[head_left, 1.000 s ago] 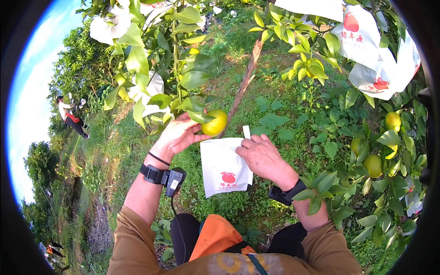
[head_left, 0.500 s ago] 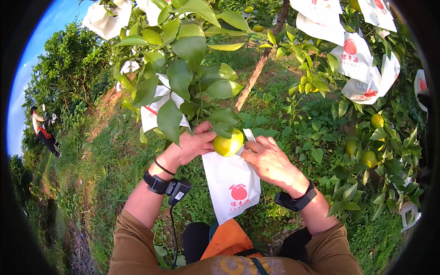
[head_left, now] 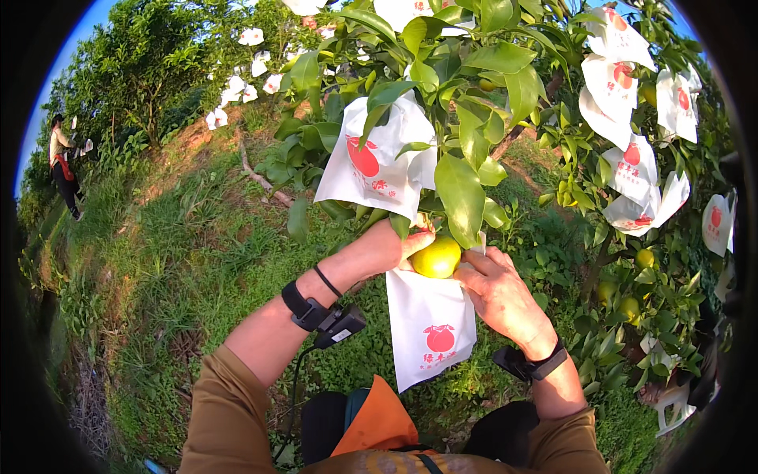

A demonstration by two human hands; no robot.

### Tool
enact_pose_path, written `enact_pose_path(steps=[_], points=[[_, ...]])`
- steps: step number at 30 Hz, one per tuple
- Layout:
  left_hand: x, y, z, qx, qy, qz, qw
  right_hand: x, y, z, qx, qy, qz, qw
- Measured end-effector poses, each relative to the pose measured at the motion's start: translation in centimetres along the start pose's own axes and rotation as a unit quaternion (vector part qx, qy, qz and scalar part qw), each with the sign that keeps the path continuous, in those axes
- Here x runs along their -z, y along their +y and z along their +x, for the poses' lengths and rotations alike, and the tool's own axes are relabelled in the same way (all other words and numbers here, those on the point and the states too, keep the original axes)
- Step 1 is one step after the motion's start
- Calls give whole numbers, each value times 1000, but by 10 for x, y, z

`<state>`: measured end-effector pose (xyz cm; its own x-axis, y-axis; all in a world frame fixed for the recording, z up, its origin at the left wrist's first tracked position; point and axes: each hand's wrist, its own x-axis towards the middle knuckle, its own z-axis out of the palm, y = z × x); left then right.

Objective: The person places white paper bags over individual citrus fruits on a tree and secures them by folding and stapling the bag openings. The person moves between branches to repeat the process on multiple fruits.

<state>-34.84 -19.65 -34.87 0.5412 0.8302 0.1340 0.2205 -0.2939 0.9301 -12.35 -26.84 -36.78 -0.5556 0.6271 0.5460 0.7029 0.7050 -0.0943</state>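
The round yellow-green citrus fruit (head_left: pixel 437 258) is apparently steadied at its left by the left hand (head_left: pixel 388 246); whether that grip is clamped cannot be told. Below the fruit, a flat white papery bag (head_left: pixel 430 316) is pinched by the right hand (head_left: pixel 503 294), seemingly to brace its mouth. Above the fruit, a bulging white bag's contents are hidden.

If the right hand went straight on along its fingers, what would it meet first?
Probably the fruit, just up-left of the right hand, though any gap in depth is unclear.
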Motion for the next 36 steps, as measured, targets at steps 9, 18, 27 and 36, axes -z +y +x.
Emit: enact_pose_path(steps=[9,18,27,36], points=[[8,0,3,-51,-54,30,997,8,10,12,13,104,-47,993],[14,7,-2,-49,24,333,941,-15,32,36,39,152,-18,987],[5,-6,-11,-164,202,434,862,-28,51,59,-62,117,109,985],[7,-9,-24,-292,302,473,774,-15,54,80,43,163,139,976]])
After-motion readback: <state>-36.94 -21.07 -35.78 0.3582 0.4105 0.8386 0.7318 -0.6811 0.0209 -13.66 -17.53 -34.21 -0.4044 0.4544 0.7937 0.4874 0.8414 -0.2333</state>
